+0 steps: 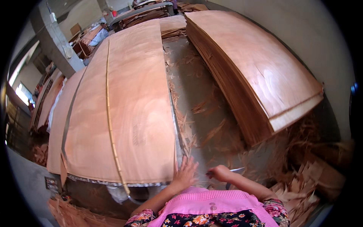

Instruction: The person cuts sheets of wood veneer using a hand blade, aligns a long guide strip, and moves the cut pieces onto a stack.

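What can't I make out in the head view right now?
In the head view:
- Knife: most of its handle, hidden by the right hand.
- Left hand: its palm, turned down out of sight.
- Right-side stack: its wall-facing side, hidden by its own top.
- Red thing far back: too small to identify.

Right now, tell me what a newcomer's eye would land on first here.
Probably the broad wood sheet left of centre, with a thin yellowish stick lying lengthwise on it. Next, the tall sheet stack on the right. Lower down, the left hand is at the broad sheet's near right corner.
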{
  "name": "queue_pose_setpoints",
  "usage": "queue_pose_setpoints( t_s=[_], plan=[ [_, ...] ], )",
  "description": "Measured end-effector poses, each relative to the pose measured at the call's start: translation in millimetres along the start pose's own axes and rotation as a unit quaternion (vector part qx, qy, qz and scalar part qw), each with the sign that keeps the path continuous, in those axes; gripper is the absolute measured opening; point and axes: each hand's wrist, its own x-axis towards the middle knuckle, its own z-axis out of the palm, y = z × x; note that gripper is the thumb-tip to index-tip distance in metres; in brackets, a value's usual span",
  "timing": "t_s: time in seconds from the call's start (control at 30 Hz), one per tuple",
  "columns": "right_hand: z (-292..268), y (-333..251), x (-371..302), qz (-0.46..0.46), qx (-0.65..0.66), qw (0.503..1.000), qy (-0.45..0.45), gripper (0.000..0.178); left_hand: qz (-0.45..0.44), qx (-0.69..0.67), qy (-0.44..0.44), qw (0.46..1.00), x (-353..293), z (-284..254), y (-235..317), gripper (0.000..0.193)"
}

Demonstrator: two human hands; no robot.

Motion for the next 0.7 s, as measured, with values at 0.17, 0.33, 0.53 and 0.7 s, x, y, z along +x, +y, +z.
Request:
queue_pose_setpoints(
  t_s=[0.17,0.33,0.53,0.7],
  plan=[
    [-52.2,55.3,70.7,-0.125,-0.039,0.986,-0.101,0.022,-0.053,-0.189,-0.176,0.965,49.0,55.3,-14.9,0.024],
    [-132.6,108.0,142.1,-0.063,-0.124,0.979,-0.150,0.026,-0.162,-0.237,-0.133,0.949,112.5,59.5,-31.0,0.021],
    [-244.5,145.1,206.5,-0.002,-0.147,0.976,-0.161,0.024,-0.179,-0.119,0.015,0.977,240.4,26.8,-53.7,0.019],
    [-330.3,165.3,320.1,-0.127,-0.098,0.985,-0.068,0.032,-0.146,-0.048,0.041,0.987,361.2,-22.0,-120.4,0.023]
  ],
)
